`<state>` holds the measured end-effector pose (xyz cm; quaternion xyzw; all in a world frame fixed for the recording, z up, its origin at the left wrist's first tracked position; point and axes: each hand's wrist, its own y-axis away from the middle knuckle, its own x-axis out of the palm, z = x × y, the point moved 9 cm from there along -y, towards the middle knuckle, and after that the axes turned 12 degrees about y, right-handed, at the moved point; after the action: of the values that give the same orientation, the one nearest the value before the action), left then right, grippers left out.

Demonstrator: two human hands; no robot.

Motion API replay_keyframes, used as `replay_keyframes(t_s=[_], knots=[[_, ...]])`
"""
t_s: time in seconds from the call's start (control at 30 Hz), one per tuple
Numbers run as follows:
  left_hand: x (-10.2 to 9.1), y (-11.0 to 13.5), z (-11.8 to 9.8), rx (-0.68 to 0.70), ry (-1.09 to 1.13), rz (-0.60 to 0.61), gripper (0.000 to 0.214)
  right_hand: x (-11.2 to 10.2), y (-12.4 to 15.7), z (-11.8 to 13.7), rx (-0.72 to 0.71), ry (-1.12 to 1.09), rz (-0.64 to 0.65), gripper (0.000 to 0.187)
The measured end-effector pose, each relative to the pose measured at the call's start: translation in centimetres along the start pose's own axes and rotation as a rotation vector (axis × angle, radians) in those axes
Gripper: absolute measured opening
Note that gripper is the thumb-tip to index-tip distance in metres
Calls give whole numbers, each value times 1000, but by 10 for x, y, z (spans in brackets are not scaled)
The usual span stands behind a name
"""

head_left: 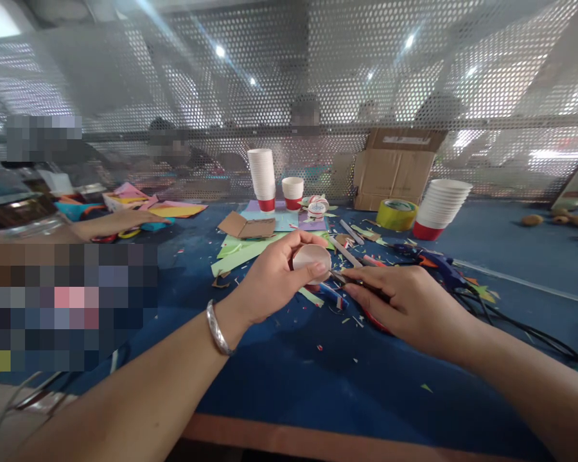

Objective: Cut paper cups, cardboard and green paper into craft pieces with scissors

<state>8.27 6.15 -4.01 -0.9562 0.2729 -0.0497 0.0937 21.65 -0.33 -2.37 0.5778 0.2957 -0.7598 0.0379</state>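
Note:
My left hand, with a silver bangle at the wrist, is closed around a small paper cup, its thumb pressed over the rim. The cup's pale inside faces me. Just to the right, my right hand grips a pair of scissors. Their metal tip meets the cup's right edge, and a bit of red handle shows under the palm. Paper scraps and a blue marker-like stick lie on the table below both hands.
Stacked paper cups and a cardboard box stand at the back. Yellow tape, another cup stack and a corded blue glue gun are on the right. A co-worker's hand rests near coloured paper, left.

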Motion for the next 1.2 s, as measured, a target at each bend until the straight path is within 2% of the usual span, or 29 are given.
replay_keyframes(t_s=[0.2,0.5,0.7,1.2], knots=[[0,2,5,-72,195,-97,27,-8,2,0,-1,72,-92,28],[8,7,21,-262,495,-155,29,-14,5,6,-67,92,-168,31],[15,8,25,-273,520,-117,28,-19,6,12,-110,112,-203,32],[18,11,29,-351,499,-107,32,-22,5,14,-140,174,-170,36]])
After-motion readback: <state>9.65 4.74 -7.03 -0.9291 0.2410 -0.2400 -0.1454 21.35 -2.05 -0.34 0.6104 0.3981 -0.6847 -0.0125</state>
